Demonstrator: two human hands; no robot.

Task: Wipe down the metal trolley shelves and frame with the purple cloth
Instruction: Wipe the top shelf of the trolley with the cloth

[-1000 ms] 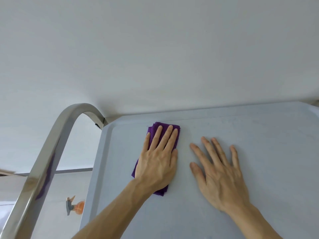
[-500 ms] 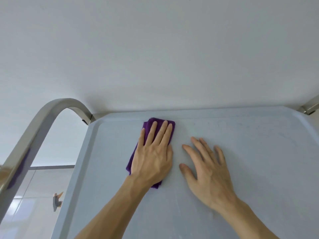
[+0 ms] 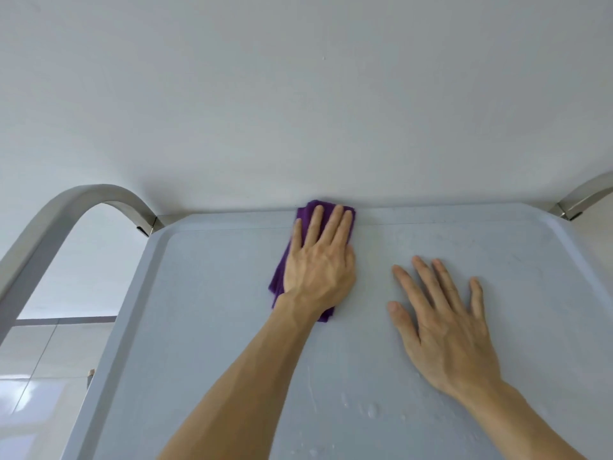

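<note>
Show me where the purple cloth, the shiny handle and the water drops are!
purple cloth (image 3: 278, 283), head view, its left edge.
shiny handle (image 3: 99, 193), head view, top of the bend.
water drops (image 3: 371, 410), head view, biggest drop.

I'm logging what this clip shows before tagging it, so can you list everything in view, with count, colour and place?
Trolley shelf: one, pale grey metal with a raised rim, fills the lower half of the view.
Water droplets: a scatter, clear, on the shelf near the bottom centre.
Purple cloth: one, folded, flat on the shelf at its far rim, mostly under the left hand.
Frame handle: one, brushed silver, arches up from the shelf's far left corner.
Frame bar: one, silver, at the far right corner.
Wall: white, behind the trolley.
Floor tiles: glossy, pale, lower left.
Left hand: fingers straight, presses on the cloth.
Right hand: fingers spread, rests flat on the bare shelf.
</note>
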